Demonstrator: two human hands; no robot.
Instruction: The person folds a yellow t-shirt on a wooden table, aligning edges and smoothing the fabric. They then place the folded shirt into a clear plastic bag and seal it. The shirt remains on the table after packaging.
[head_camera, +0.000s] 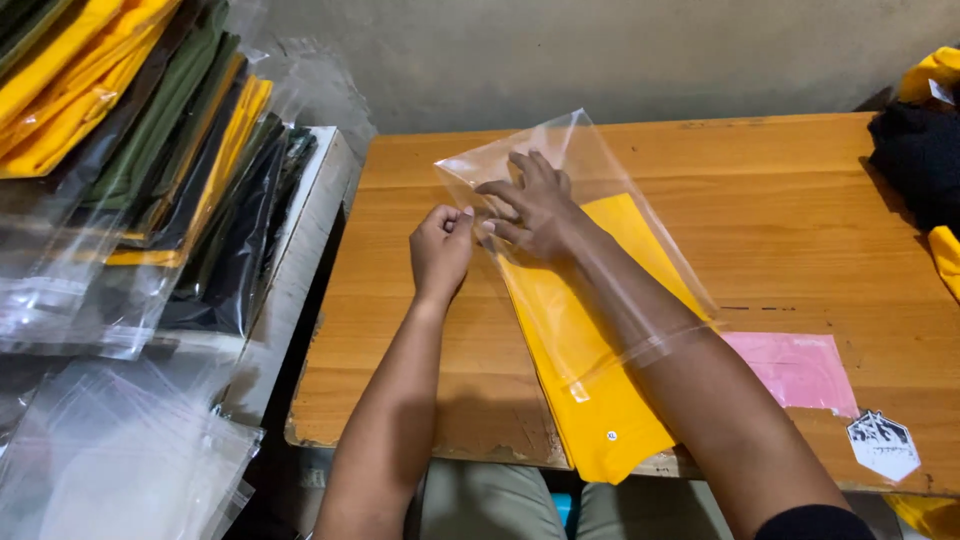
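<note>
Clear plastic bag (590, 170) sleeves right hand (535, 205), fingers spread, over yellow garment (585, 370); left hand (440, 245) pinches bag edge.

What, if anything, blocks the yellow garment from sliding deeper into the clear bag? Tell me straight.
Nothing visible does. The yellow garment lies partly inside the clear plastic bag, whose far end looks empty. The right hand is inside the bag, ahead of the garment; the left hand pinches the bag's edge. The wooden table beyond is bare.
</note>
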